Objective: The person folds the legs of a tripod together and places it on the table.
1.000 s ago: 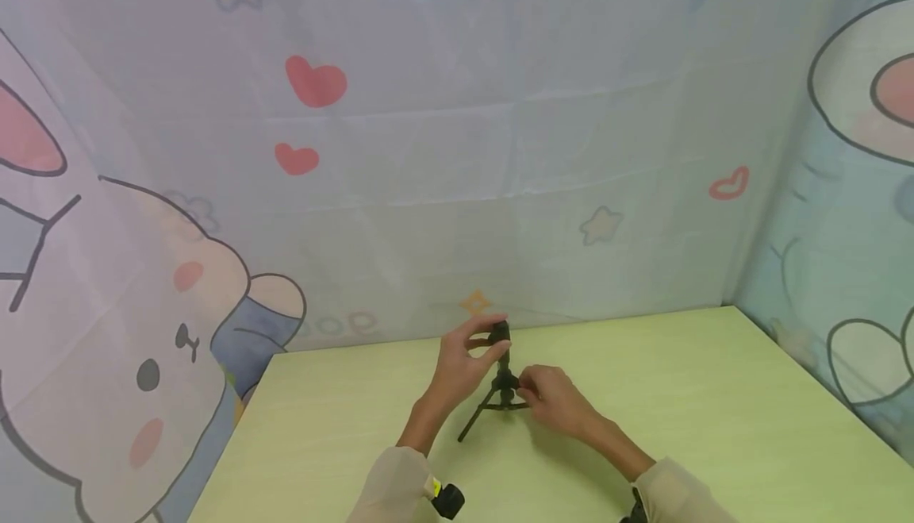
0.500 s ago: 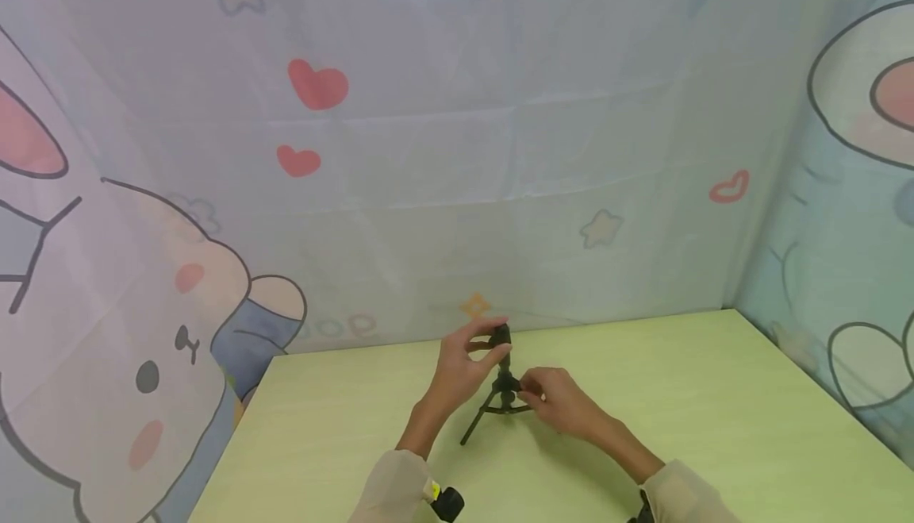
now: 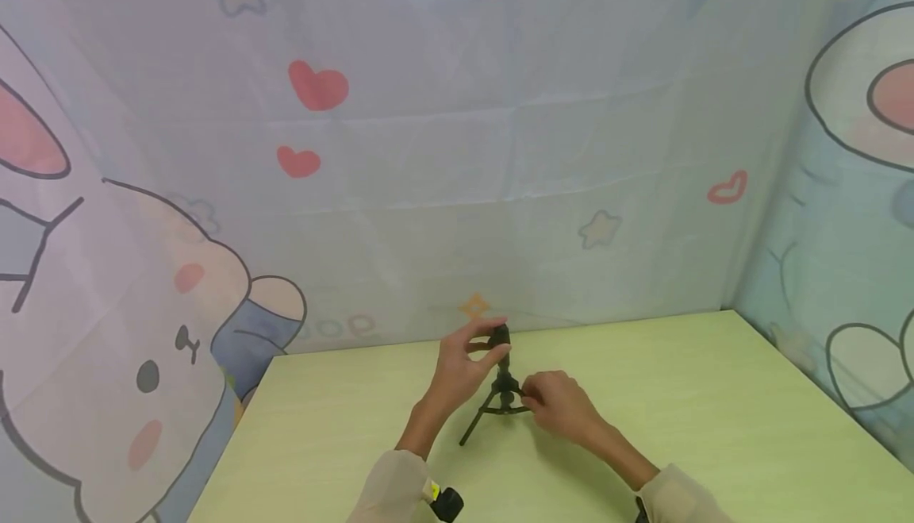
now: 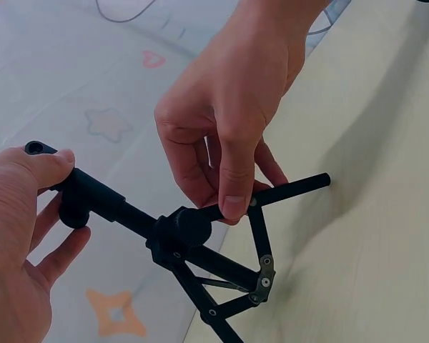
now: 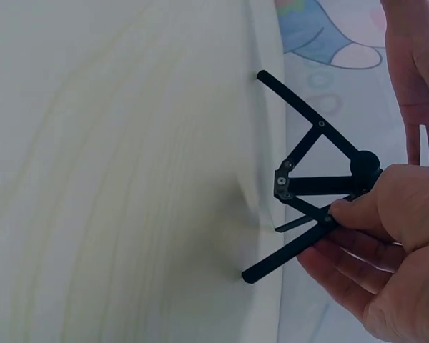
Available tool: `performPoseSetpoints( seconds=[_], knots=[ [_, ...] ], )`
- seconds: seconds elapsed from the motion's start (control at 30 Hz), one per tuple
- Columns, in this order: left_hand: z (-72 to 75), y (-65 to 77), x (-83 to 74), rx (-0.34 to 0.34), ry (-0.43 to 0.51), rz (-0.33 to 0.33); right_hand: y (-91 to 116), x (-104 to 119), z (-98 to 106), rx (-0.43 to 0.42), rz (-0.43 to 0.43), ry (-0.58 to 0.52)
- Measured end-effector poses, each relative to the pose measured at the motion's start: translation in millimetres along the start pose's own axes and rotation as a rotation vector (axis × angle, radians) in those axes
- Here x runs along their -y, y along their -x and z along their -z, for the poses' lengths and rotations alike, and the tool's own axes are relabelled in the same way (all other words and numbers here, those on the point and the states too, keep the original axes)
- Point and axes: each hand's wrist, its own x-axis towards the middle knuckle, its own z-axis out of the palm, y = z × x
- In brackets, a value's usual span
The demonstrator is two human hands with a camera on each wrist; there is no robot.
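Observation:
A small black tripod stands upright with its legs spread, near the back of the table. My left hand grips the top of its centre column between thumb and fingers. In the left wrist view a round knob sticks out beside those fingers, and a larger round knob sits at the hub. Lower down, my right hand pinches one leg near its brace joint. The right wrist view shows that leg running out past the thumb, with braces linking the legs to the lower end of the column.
The pale yellow-green table reaches back to a hanging cloth printed with hearts, stars and a rabbit. A small black device is strapped at the left sleeve.
My right fingers have shifted slightly outward and down from the hub along the tripod leg. My left hand keeps its grip on the column top.

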Motion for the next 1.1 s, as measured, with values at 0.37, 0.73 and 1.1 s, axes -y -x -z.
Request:
performPoseSetpoints(
  seconds=[0.37,0.73,1.1],
  knots=[
    [-0.3,-1.0,0.4,-0.004,-0.001,0.004,2.6,3.7,-8.1,-0.095,-0.071,0.023],
    [-2.5,-1.4,-3.5,-0.007,0.0,0.003,3.4,3.4,-9.2,-0.181,-0.054,-0.006],
    [-3.1,-2.0,-5.4,-0.01,-0.009,-0.007,3.7,0.9,-9.3,-0.22,-0.029,-0.11]
  ],
)
